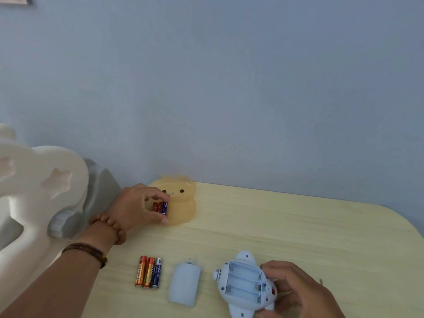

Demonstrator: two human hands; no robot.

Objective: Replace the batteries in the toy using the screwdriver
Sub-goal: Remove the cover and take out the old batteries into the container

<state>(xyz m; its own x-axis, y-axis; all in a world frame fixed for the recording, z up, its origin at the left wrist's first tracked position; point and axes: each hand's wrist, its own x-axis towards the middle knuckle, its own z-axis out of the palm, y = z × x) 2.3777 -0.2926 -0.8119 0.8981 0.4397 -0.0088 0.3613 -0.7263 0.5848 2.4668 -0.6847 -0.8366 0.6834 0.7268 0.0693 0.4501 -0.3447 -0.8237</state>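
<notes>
Pale blue toy (pixel 243 283) near the table's (pixel 298 226) front edge, belly up, compartment open, three slots showing. Right hand (pixel 302 292) curls round its right side. Left hand (pixel 135 207), at the far edge, pinches batteries (pixel 161 207) between thumb and fingers beside a yellow case (pixel 183 210). How many it holds is unclear, and the frame cuts off the toy's near end.

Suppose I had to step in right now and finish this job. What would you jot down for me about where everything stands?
Left hand: pinches a bunch of batteries by the yellow box, far side of the table.
Right hand: grips the blue toy, underside up.
The cover lies between the toy and three loose batteries.
Done: cover off, compartment empty.
Left: fit batteries, refit cover, screw it shut. I cannot tell which set is fresh, and no screwdriver is clearly visible.
</notes>
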